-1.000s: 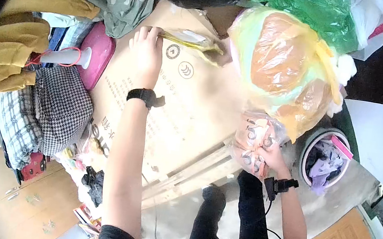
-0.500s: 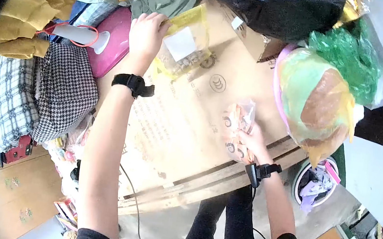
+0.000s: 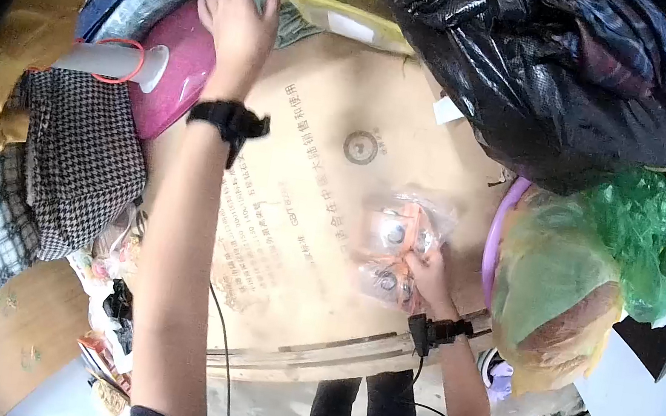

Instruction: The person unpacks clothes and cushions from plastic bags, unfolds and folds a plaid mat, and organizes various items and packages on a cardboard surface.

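My left hand [image 3: 238, 22] is at the upper left with its fingers spread and nothing held in them. Just right of its fingers lies a yellow-edged clear bag [image 3: 345, 12] with a white label, near the far edge of the cardboard. A clear plastic packet [image 3: 395, 252] with orange and black printing rests over the cardboard sheet [image 3: 304, 169], right of the middle. The fingers of my right hand [image 3: 430, 278] are closed on the packet's right side.
Black plastic bag [image 3: 541, 84] at the top right, above a green bag [image 3: 647, 238] and a yellow-green bag [image 3: 558, 285] over something brown. Pink board [image 3: 174, 64] and folded checked cloths [image 3: 80, 170] at the left. A cable [image 3: 226, 347] hangs over the near edge.
The yellow-edged bag has moved farther off and left my left hand, whose fingers have opened. My right hand still grips the packet. The whole view has shifted.
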`<state>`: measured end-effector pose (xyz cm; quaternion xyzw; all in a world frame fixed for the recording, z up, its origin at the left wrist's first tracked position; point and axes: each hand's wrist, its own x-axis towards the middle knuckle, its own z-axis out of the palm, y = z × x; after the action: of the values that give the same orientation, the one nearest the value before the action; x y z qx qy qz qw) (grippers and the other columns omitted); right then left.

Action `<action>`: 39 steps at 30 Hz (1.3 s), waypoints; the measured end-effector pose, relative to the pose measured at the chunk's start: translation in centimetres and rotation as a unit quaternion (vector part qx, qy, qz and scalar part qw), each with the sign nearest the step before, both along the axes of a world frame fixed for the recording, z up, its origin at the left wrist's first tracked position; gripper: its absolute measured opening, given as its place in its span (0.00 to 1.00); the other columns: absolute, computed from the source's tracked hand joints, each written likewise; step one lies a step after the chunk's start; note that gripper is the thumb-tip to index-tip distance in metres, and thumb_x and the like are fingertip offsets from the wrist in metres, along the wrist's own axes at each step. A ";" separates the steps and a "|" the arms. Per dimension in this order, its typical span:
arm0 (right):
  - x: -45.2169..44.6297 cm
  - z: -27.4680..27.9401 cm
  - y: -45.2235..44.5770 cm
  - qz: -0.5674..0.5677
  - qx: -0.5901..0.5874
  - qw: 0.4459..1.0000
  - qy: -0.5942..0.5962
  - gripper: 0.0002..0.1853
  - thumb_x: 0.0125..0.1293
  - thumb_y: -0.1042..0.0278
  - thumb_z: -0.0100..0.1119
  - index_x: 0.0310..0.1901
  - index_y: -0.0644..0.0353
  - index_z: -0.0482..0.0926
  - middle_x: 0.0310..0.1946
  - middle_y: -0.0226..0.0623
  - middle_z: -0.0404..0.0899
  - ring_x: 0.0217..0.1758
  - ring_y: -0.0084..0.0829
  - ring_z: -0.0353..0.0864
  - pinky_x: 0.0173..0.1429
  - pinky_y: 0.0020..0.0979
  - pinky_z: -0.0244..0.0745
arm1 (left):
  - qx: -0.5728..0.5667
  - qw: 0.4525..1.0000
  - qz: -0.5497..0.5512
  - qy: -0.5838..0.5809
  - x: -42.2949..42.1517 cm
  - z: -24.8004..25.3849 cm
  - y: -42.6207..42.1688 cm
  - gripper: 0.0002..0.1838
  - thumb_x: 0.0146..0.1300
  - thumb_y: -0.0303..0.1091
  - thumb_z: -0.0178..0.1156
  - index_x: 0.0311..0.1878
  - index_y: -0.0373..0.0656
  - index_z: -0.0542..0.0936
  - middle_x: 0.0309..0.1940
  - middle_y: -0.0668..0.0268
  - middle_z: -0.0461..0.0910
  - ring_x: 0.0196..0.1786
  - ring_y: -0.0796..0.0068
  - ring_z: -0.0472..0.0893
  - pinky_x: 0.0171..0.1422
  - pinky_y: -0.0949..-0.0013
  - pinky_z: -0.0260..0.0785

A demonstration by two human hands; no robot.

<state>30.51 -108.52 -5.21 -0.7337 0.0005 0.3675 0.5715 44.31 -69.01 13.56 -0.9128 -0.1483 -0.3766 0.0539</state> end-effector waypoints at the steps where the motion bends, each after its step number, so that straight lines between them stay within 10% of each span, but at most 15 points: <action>1: 0.3 0.2 -0.1 0.001 -0.007 1.000 -0.002 0.06 0.55 0.73 0.56 0.33 0.66 0.74 0.21 0.25 0.73 0.24 0.16 0.70 0.26 0.21 0.64 | -0.038 0.999 0.033 0.006 -2.0 -3.3 -0.8 0.33 0.57 0.42 0.57 0.64 0.46 0.58 0.61 0.53 0.60 0.64 0.56 0.59 0.67 0.52 0.44; 7: 2.0 4.6 2.6 -0.037 0.014 0.995 0.095 0.17 0.54 0.76 0.51 0.47 0.68 0.69 0.32 0.28 0.74 0.31 0.16 0.71 0.35 0.20 0.68 | -0.485 0.858 0.022 0.168 -12.5 -17.8 -8.3 0.36 0.60 0.36 0.51 0.66 0.31 0.46 0.66 0.41 0.46 0.69 0.44 0.45 0.71 0.55 0.39; 10: 2.4 2.9 2.7 0.037 0.037 0.997 0.055 0.24 0.52 0.80 0.49 0.54 0.70 0.63 0.34 0.33 0.74 0.30 0.18 0.72 0.32 0.20 0.69 | -0.405 0.884 0.048 0.230 -11.4 -17.9 -10.2 0.39 0.59 0.37 0.52 0.66 0.31 0.45 0.65 0.41 0.47 0.68 0.42 0.47 0.70 0.54 0.42; 12: 2.3 1.5 2.3 0.051 0.007 0.996 0.072 0.23 0.52 0.81 0.49 0.53 0.69 0.64 0.33 0.33 0.74 0.30 0.19 0.73 0.32 0.20 0.70 | -0.675 0.737 -0.022 -0.012 -8.8 -13.9 -10.4 0.41 0.57 0.37 0.54 0.67 0.33 0.43 0.65 0.42 0.47 0.67 0.41 0.49 0.70 0.54 0.41; 13: 2.4 1.1 2.4 0.061 -0.019 0.994 0.086 0.23 0.52 0.81 0.48 0.53 0.69 0.64 0.33 0.33 0.74 0.30 0.19 0.73 0.31 0.20 0.70 | -0.675 0.738 -0.018 -0.016 -8.4 -14.2 -9.7 0.41 0.57 0.37 0.54 0.67 0.33 0.43 0.65 0.42 0.47 0.67 0.41 0.49 0.70 0.54 0.41; 15: 2.8 2.9 3.1 0.048 0.002 0.991 0.125 0.22 0.52 0.81 0.48 0.52 0.69 0.65 0.32 0.33 0.74 0.30 0.19 0.73 0.31 0.20 0.70 | -0.343 0.937 0.040 0.048 -6.9 -14.8 -8.1 0.49 0.52 0.35 0.61 0.68 0.36 0.37 0.64 0.38 0.47 0.66 0.46 0.52 0.70 0.57 0.44; 19: 2.2 3.0 2.9 -0.030 0.021 0.986 0.164 0.20 0.53 0.82 0.48 0.50 0.69 0.66 0.32 0.32 0.73 0.29 0.18 0.72 0.29 0.20 0.69 | -0.237 0.971 0.029 0.005 -3.7 -12.6 -4.3 0.41 0.51 0.36 0.63 0.65 0.36 0.54 0.62 0.43 0.55 0.65 0.51 0.56 0.70 0.56 0.43; 21: 2.3 2.1 2.4 -0.007 0.026 0.981 0.190 0.21 0.53 0.82 0.48 0.51 0.68 0.66 0.34 0.31 0.73 0.31 0.19 0.72 0.30 0.20 0.70 | -0.194 0.945 -0.110 0.239 -3.3 -12.0 -2.1 0.25 0.51 0.38 0.64 0.51 0.36 0.74 0.52 0.48 0.70 0.57 0.56 0.69 0.63 0.60 0.57; 22: 2.4 2.0 2.2 0.020 0.032 0.975 0.218 0.22 0.54 0.82 0.48 0.53 0.67 0.65 0.35 0.31 0.72 0.32 0.19 0.72 0.31 0.20 0.70 | -0.372 0.875 -0.080 0.299 -3.0 -10.1 -2.8 0.13 0.53 0.38 0.63 0.35 0.37 0.81 0.40 0.52 0.78 0.46 0.60 0.77 0.50 0.62 0.67; 30: 1.9 1.2 2.2 -0.017 0.051 0.983 0.175 0.26 0.54 0.83 0.47 0.58 0.65 0.61 0.39 0.35 0.72 0.38 0.22 0.72 0.39 0.23 0.71 | -0.377 0.909 -0.120 0.132 3.4 -3.7 3.0 0.20 0.55 0.40 0.62 0.46 0.33 0.77 0.40 0.56 0.80 0.41 0.68 0.80 0.47 0.69 0.69; 33: 2.4 1.9 2.3 0.072 -0.016 0.989 0.126 0.28 0.54 0.84 0.45 0.60 0.64 0.58 0.42 0.36 0.71 0.39 0.23 0.72 0.39 0.24 0.71 | -0.203 0.977 -0.012 0.062 5.5 -3.7 4.6 0.20 0.54 0.38 0.62 0.46 0.33 0.77 0.41 0.54 0.80 0.42 0.70 0.79 0.48 0.69 0.69; 35: 3.2 4.0 3.3 -0.029 0.062 0.964 0.256 0.27 0.55 0.85 0.45 0.60 0.65 0.59 0.47 0.36 0.68 0.43 0.24 0.71 0.45 0.25 0.71 | -0.309 0.949 0.030 -0.061 5.8 -3.4 5.6 0.18 0.51 0.34 0.62 0.44 0.34 0.77 0.35 0.53 0.80 0.37 0.60 0.81 0.44 0.66 0.70; 37: 2.4 2.8 3.0 -0.040 0.070 0.974 0.212 0.27 0.55 0.85 0.45 0.59 0.65 0.59 0.48 0.36 0.67 0.46 0.24 0.70 0.47 0.25 0.70 | -0.514 0.848 -0.017 -0.128 6.8 -4.6 8.9 0.16 0.53 0.34 0.62 0.43 0.35 0.78 0.33 0.63 0.80 0.35 0.77 0.78 0.41 0.74 0.69; 39: 2.6 2.3 2.9 -0.056 0.072 0.981 0.171 0.27 0.55 0.86 0.45 0.59 0.66 0.59 0.49 0.35 0.67 0.48 0.24 0.69 0.50 0.26 0.69 | -0.661 0.747 -0.060 0.038 6.9 -0.6 9.2 0.15 0.55 0.33 0.61 0.45 0.36 0.77 0.35 0.65 0.80 0.36 0.78 0.78 0.41 0.77 0.69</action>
<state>33.14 -105.65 -2.87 -0.6163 0.1126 0.4539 0.6336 51.25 -59.77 12.92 -0.7409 -0.3026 -0.1517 -0.5801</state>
